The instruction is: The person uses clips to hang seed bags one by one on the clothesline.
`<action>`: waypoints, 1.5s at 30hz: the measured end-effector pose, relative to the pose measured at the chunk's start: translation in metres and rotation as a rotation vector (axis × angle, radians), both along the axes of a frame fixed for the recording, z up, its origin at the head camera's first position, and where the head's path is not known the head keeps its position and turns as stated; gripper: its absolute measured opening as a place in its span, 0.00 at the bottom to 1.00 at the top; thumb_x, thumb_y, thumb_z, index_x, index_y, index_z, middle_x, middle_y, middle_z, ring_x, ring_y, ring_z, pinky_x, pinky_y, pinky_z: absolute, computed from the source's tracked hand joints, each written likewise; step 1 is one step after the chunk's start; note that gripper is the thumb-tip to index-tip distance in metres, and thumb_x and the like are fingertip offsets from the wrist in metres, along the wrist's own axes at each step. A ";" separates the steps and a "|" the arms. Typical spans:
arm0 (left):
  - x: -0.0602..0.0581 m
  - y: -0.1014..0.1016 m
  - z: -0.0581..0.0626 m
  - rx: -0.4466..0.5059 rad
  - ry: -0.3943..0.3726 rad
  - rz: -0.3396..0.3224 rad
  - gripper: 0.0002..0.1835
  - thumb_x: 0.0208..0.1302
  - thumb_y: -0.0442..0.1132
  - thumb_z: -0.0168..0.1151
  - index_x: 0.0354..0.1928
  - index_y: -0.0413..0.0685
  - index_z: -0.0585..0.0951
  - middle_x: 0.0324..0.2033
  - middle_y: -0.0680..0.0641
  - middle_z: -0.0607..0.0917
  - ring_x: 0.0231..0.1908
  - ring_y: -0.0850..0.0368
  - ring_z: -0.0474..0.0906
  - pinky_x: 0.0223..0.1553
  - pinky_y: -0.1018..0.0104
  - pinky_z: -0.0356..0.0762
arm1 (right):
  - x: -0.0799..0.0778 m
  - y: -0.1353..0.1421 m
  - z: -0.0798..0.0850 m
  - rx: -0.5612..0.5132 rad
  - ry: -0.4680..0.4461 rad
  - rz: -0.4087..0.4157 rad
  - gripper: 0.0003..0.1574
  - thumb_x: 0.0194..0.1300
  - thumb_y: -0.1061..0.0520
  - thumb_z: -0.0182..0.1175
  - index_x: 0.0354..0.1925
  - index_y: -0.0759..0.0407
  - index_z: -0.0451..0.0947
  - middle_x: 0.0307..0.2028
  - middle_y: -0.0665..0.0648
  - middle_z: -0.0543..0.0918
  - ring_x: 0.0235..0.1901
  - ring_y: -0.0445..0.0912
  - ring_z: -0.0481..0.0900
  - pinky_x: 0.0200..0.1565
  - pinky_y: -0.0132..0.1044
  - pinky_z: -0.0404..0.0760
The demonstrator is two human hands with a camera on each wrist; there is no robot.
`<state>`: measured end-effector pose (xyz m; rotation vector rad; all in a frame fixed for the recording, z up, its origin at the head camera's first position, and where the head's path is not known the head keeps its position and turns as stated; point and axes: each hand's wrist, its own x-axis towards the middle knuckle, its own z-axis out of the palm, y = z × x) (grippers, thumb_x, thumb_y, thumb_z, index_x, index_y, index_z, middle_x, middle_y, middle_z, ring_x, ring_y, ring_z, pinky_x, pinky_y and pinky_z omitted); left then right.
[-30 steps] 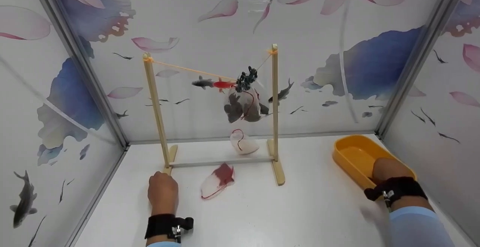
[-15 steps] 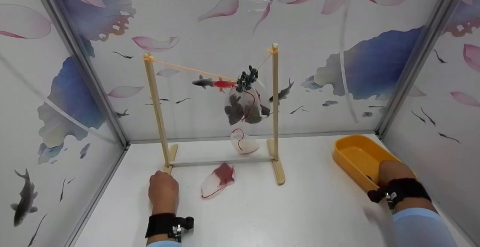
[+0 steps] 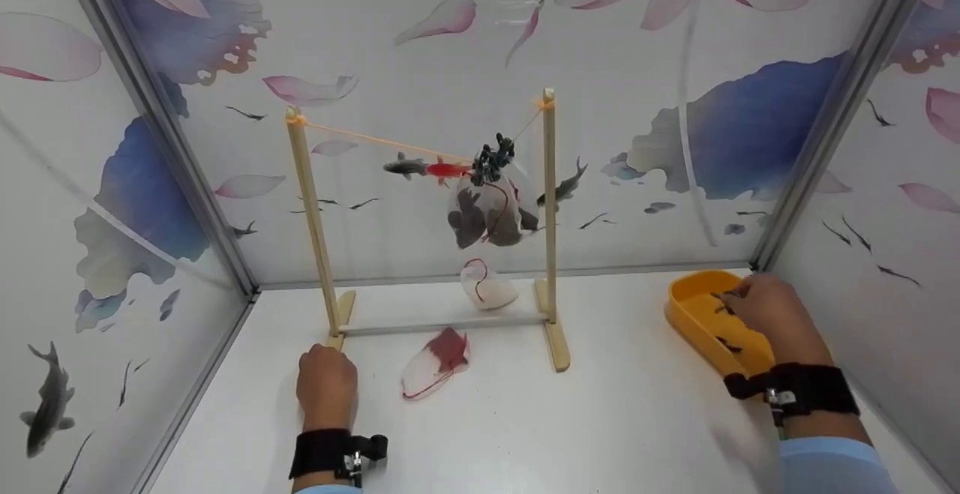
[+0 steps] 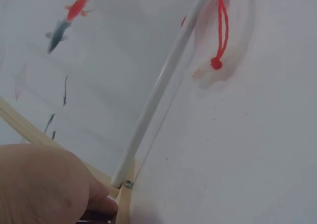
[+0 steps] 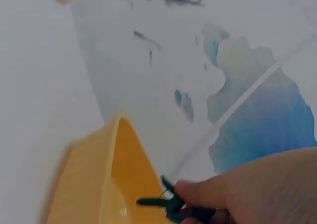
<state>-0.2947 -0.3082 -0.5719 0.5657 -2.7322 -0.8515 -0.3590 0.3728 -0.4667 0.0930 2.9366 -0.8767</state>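
Observation:
My left hand (image 3: 327,387) grips the front end of the wooden stand's left foot (image 4: 124,209), its fingers curled against the wood. Over the yellow tray (image 3: 679,321) at the right, my right hand (image 3: 772,310) pinches a dark green spring clip (image 5: 173,204) between thumb and fingers. Another dark clip (image 3: 727,345) lies in the tray below. An orange string (image 3: 375,138) runs between the stand's two posts. From its right part hangs a cluster of dark clips (image 3: 493,158) with sheer drawstring pouches (image 3: 491,213) beneath.
One pale pouch with a red cord (image 3: 487,285) lies behind the white crossbar (image 3: 442,325). A pouch with a dark red patch (image 3: 437,363) lies in front of it. Printed panels (image 3: 405,254) enclose the table on three sides.
My right hand has risen from deep inside the tray and moved toward its far end, now showing a clip in its fingers. The left hand has stayed on the stand.

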 end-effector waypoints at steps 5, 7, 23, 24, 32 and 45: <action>0.001 -0.001 0.003 0.013 0.024 -0.027 0.16 0.81 0.35 0.59 0.44 0.24 0.87 0.42 0.28 0.84 0.44 0.31 0.84 0.39 0.41 0.84 | -0.004 -0.055 0.000 -0.308 0.101 0.017 0.28 0.91 0.48 0.58 0.67 0.72 0.82 0.54 0.70 0.89 0.46 0.52 0.90 0.45 0.35 0.92; 0.000 0.001 0.008 0.017 0.032 -0.036 0.16 0.81 0.35 0.61 0.46 0.25 0.88 0.43 0.27 0.84 0.46 0.29 0.85 0.41 0.39 0.84 | -0.006 -0.080 -0.003 -0.428 0.112 0.030 0.27 0.91 0.49 0.58 0.68 0.70 0.82 0.55 0.68 0.90 0.48 0.52 0.90 0.46 0.32 0.92; 0.006 0.122 0.091 0.149 0.291 -0.534 0.16 0.82 0.51 0.71 0.60 0.51 0.92 0.51 0.49 0.91 0.53 0.51 0.88 0.53 0.48 0.88 | 0.002 -0.240 -0.029 -0.836 0.127 0.253 0.14 0.86 0.60 0.64 0.61 0.67 0.86 0.44 0.58 0.92 0.36 0.45 0.88 0.38 0.33 0.90; 0.007 0.129 0.093 0.157 0.294 -0.572 0.18 0.81 0.52 0.72 0.62 0.51 0.92 0.52 0.49 0.91 0.54 0.51 0.88 0.55 0.47 0.89 | 0.003 -0.248 -0.030 -0.853 0.121 0.279 0.13 0.86 0.60 0.64 0.60 0.67 0.86 0.44 0.57 0.92 0.36 0.45 0.88 0.37 0.33 0.90; 0.008 0.151 0.089 0.102 0.258 -0.741 0.37 0.73 0.58 0.78 0.78 0.55 0.82 0.57 0.49 0.88 0.42 0.57 0.91 0.49 0.61 0.91 | 0.011 -0.286 -0.042 -0.918 0.087 0.369 0.14 0.84 0.57 0.68 0.57 0.66 0.89 0.37 0.51 0.90 0.31 0.43 0.85 0.36 0.33 0.89; 0.012 0.145 0.090 -0.095 0.273 -0.756 0.27 0.76 0.56 0.76 0.69 0.53 0.88 0.53 0.51 0.89 0.47 0.55 0.91 0.50 0.56 0.91 | 0.020 -0.303 -0.044 -1.021 0.025 0.445 0.15 0.85 0.54 0.67 0.56 0.66 0.89 0.37 0.50 0.88 0.31 0.42 0.83 0.35 0.32 0.88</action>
